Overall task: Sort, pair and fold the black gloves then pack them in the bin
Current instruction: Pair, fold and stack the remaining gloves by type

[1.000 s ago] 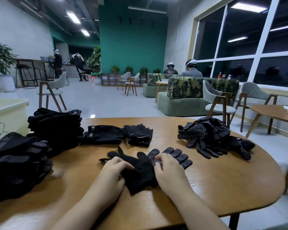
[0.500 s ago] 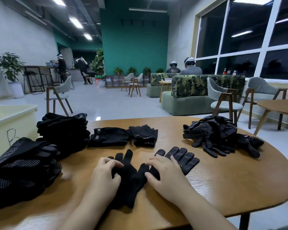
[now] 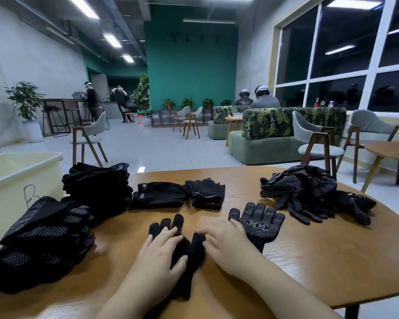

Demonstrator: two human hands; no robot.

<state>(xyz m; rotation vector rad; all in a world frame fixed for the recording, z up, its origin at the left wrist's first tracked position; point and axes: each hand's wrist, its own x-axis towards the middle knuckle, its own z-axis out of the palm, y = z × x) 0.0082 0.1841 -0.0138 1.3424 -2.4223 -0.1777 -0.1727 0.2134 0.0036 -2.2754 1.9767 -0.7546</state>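
Observation:
My left hand (image 3: 164, 252) lies flat, fingers spread, on a plain black glove (image 3: 189, 259) near the table's front edge. My right hand (image 3: 224, 245) rests with relaxed fingers beside it, partly over the cuff side of a dotted black glove (image 3: 258, 223) that lies palm up with white lettering. A loose heap of dotted gloves (image 3: 309, 192) sits at the right. Folded dotted pairs (image 3: 42, 238) and plain folded pairs (image 3: 99, 183) are stacked at the left. The cream bin (image 3: 16, 171) stands off the table's left side.
Two more black glove bundles (image 3: 177, 194) lie at the table's middle back. The wooden table (image 3: 320, 261) curves away at the right. Chairs, sofas, a second table (image 3: 392, 150) and several people are farther back in the room.
The two gloves have come apart: the dotted one now lies spread to the right, the plain one straightened under my left hand. The camera has tilted up a little.

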